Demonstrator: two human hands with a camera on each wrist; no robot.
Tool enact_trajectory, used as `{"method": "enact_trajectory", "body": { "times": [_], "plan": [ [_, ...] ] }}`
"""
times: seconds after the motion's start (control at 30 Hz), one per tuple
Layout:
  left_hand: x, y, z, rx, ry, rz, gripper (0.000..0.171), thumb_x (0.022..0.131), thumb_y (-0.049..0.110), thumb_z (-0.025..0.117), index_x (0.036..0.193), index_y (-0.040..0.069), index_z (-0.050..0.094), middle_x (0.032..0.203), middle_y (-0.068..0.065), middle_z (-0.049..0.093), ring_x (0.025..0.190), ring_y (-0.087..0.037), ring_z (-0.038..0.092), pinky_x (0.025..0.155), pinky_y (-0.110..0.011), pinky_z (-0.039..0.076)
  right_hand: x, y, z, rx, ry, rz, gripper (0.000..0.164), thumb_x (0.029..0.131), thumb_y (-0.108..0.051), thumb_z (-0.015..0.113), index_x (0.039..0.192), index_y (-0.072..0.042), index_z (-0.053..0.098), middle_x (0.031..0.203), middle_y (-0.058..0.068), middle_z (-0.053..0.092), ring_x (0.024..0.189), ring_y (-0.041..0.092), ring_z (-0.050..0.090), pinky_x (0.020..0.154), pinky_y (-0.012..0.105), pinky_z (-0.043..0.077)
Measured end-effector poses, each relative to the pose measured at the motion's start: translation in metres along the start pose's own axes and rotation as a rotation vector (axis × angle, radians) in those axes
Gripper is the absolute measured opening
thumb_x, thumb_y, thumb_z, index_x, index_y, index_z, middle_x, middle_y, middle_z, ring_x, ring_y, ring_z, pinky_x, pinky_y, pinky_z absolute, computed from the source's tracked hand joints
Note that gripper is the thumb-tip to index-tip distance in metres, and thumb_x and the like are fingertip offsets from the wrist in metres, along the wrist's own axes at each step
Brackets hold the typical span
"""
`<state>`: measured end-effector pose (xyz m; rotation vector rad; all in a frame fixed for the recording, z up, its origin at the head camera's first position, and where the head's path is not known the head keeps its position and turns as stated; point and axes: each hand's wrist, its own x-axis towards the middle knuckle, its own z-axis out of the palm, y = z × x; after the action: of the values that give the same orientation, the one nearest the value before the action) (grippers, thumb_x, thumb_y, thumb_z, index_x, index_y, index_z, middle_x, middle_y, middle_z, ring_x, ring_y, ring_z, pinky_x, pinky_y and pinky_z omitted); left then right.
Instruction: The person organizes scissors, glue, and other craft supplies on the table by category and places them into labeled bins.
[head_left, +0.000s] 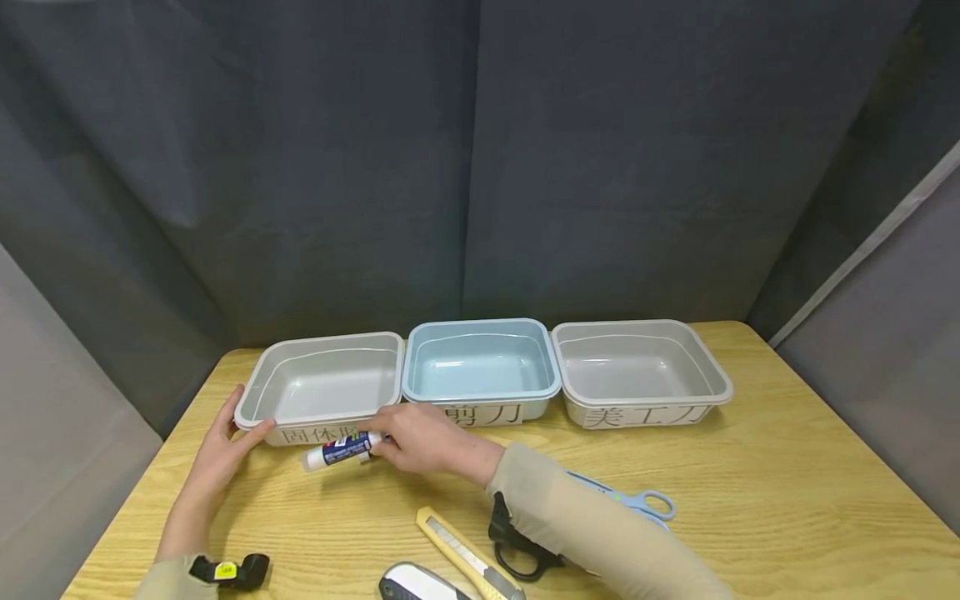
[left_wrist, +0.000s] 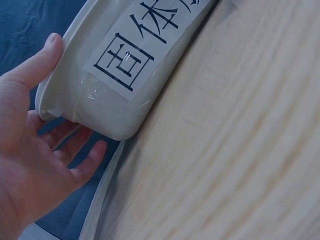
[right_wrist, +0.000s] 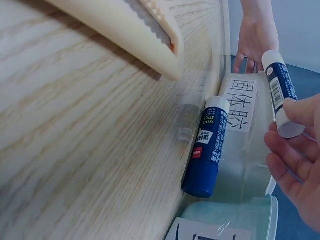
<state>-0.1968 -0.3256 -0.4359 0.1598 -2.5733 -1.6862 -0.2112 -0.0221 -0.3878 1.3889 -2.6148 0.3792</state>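
My right hand (head_left: 423, 437) pinches a glue stick (head_left: 343, 450) with a navy label and white ends. It hangs in front of the left grey bin (head_left: 330, 412), near the front wall. A second glue stick (right_wrist: 206, 145), blue-capped, lies on the table by that bin in the right wrist view; my right hand hides most of it from the head view. My left hand (head_left: 213, 462) holds the bin's near left corner. In the left wrist view, its thumb (left_wrist: 45, 57) rests along the rim, with the other fingers (left_wrist: 90, 162) beneath it.
A blue bin (head_left: 480, 396) and another grey bin (head_left: 641, 396) continue the row, all with paper labels in front. Nearer lie a yellow box cutter (head_left: 468, 554), a white-and-grey cutter (head_left: 420, 581), black-handled scissors (head_left: 525, 567) and blue scissors (head_left: 637, 502), partly under my right forearm.
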Motion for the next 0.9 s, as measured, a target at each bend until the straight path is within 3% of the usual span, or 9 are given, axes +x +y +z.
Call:
{"method": "enact_trajectory", "body": {
  "times": [0.23, 0.53, 0.77, 0.9],
  "plan": [
    [-0.001, 0.001, 0.001, -0.009, 0.001, 0.013, 0.086, 0.089, 0.033, 0.057, 0.147, 0.017, -0.004, 0.153, -0.015, 0.001, 0.133, -0.038, 0.011, 0.105, -0.059, 0.007, 0.002, 0.001, 0.0, -0.007, 0.018, 0.012, 0.033, 0.09, -0.03, 0.055, 0.121, -0.021, 0.059, 0.105, -0.009, 0.063, 0.069, -0.001, 0.048, 0.062, 0.015, 0.042],
    [0.0, 0.002, 0.002, -0.005, 0.007, -0.006, 0.086, 0.089, 0.035, 0.056, 0.147, 0.018, -0.005, 0.152, -0.017, 0.005, 0.133, -0.038, 0.011, 0.106, -0.059, 0.007, 0.008, 0.005, -0.006, 0.015, 0.03, 0.033, 0.031, 0.09, -0.028, 0.056, 0.12, -0.02, 0.06, 0.099, -0.007, 0.062, 0.061, 0.0, 0.045, 0.051, 0.015, 0.036],
    [0.0, 0.002, 0.003, -0.015, 0.007, -0.011, 0.086, 0.089, 0.033, 0.057, 0.147, 0.018, -0.004, 0.152, -0.016, 0.006, 0.133, -0.037, 0.012, 0.106, -0.058, 0.008, 0.012, 0.008, -0.009, 0.022, 0.037, 0.054, 0.033, 0.091, -0.029, 0.054, 0.122, -0.02, 0.058, 0.107, -0.005, 0.062, 0.08, 0.003, 0.056, 0.065, 0.019, 0.046],
    [0.001, 0.001, 0.002, -0.016, 0.012, -0.016, 0.086, 0.089, 0.034, 0.057, 0.147, 0.018, -0.003, 0.152, -0.016, 0.005, 0.133, -0.037, 0.012, 0.106, -0.057, 0.009, 0.015, 0.009, -0.011, 0.044, 0.047, 0.057, 0.034, 0.091, -0.028, 0.055, 0.123, -0.019, 0.058, 0.108, -0.004, 0.062, 0.077, 0.003, 0.055, 0.063, 0.017, 0.045]
  ]
}}
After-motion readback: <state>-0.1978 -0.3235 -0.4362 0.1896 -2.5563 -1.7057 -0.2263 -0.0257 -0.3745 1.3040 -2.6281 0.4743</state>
